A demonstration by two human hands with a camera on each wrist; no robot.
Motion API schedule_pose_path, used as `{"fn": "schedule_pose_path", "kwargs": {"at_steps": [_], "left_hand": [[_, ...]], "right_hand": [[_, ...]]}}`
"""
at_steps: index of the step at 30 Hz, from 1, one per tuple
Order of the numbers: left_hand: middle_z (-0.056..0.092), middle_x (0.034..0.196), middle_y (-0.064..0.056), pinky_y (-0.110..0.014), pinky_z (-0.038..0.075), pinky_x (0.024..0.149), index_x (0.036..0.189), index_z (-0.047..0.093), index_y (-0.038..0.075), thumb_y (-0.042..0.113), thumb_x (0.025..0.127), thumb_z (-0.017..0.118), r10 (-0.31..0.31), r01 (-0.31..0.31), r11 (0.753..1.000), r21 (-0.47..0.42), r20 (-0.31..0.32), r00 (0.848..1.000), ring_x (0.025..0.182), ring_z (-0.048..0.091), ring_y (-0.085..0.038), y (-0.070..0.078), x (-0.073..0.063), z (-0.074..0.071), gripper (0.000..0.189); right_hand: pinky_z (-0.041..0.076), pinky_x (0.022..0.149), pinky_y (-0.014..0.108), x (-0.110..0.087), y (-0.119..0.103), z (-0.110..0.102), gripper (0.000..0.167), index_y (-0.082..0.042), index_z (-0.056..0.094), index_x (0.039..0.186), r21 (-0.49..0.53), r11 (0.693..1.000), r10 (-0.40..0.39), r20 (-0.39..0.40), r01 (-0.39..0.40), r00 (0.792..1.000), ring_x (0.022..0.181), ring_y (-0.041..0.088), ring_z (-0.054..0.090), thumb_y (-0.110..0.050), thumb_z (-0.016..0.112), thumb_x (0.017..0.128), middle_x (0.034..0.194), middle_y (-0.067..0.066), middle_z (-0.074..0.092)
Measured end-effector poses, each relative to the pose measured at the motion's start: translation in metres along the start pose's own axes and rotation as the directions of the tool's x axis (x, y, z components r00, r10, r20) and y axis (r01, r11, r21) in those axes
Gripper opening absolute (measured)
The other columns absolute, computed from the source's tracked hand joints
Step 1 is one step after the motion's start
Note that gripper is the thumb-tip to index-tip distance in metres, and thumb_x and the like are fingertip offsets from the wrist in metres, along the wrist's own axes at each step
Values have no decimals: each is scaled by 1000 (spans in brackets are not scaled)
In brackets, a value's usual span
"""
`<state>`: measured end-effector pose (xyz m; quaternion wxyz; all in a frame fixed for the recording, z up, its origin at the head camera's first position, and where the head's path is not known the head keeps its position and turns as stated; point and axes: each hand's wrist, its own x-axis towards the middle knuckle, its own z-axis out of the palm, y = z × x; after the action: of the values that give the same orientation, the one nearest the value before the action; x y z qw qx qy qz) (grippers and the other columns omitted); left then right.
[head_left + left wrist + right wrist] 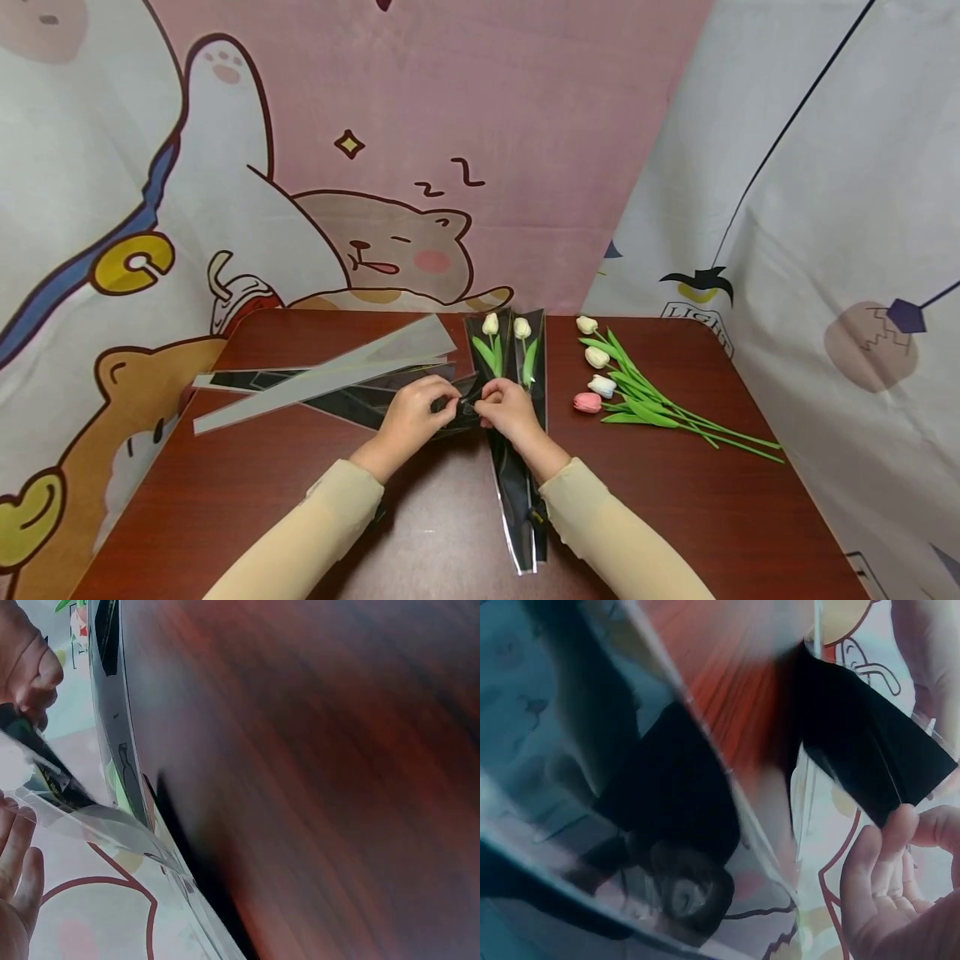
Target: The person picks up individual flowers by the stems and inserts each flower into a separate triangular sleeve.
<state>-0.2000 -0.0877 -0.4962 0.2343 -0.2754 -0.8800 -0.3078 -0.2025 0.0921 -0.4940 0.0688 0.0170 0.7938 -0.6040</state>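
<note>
At the left of the frame, a pale grey strip (322, 379) lies slantwise over flat dark sleeves (341, 404) on the tabletop (427, 517), a pile kept within easy reach of the nearer hand. Just right of it, the left hand (420, 408) pinches a black-and-clear sleeve (866, 735) between thumb and fingers; its exact grip is partly hidden, so I judge this with some caution. At the frame's centre, the right hand (513, 412) pinches the same sleeve's black end, the two hands close together, probably to control the thin film from both sides. Beneath the right hand lie two wrapped white tulips (522, 328), side by side, heads upward. At right, loose tulips (652, 408), three whitish and one pink, fan their heads toward the hands, presumably for easy picking.
</note>
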Motion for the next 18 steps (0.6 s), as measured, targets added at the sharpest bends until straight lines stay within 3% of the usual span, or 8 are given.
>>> {"fn": "schedule_pose_path", "kwargs": {"at_steps": [8,18], "left_hand": [[66,86,7,-25,51,66,82,71,17,7,79,71,10,-10,1000,-9,-2,1000,78,62,-8,1,1,-1,10],[66,87,9,-23,50,66,83,72,17,8,80,70,5,-5,998,-56,-2,1000,80,62,-6,4,2,-8,9]], "right_hand": [[51,45,24,4,1,-2,12,1,61,87,60,994,94,26,-96,995,43,8,53,-6,66,80,56,-1,56],[51,42,25,2,4,-6,18,0,53,94,27,996,82,29,-82,996,41,8,53,1,59,77,55,1,56]]}}
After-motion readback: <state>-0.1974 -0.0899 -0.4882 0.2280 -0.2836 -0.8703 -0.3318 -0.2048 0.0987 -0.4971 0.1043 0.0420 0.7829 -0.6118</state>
